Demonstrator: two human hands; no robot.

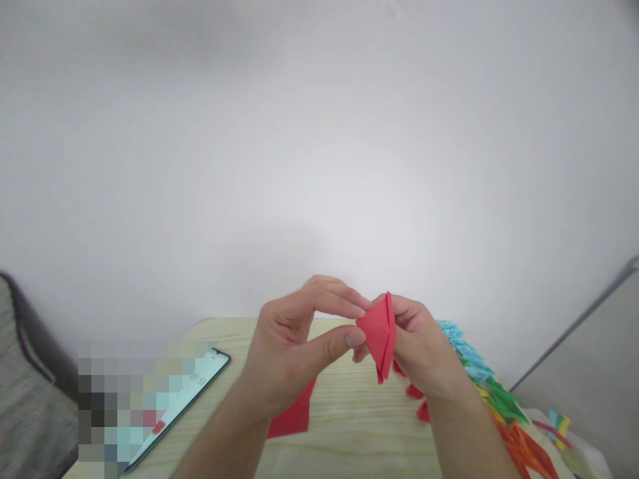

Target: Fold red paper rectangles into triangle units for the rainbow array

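Observation:
Between my two hands, above the table, is a folded piece of red paper with a pointed left end and a raised, folded edge on its right. My left hand pinches the pointed end, its thumb below and fingertips above. From behind and the right, my right hand grips the folded edge; some of its fingers are hidden by the paper. Beneath my left wrist lies a flat red paper sheet, partly covered by the hand. Small red folded pieces rest on the table beside my right wrist.
The pale wooden table stands against a white wall. A phone lies at the left, partly blurred out. Blue, green and orange folded paper pieces line the right edge, near a whitish bag. Grey fabric is at far left.

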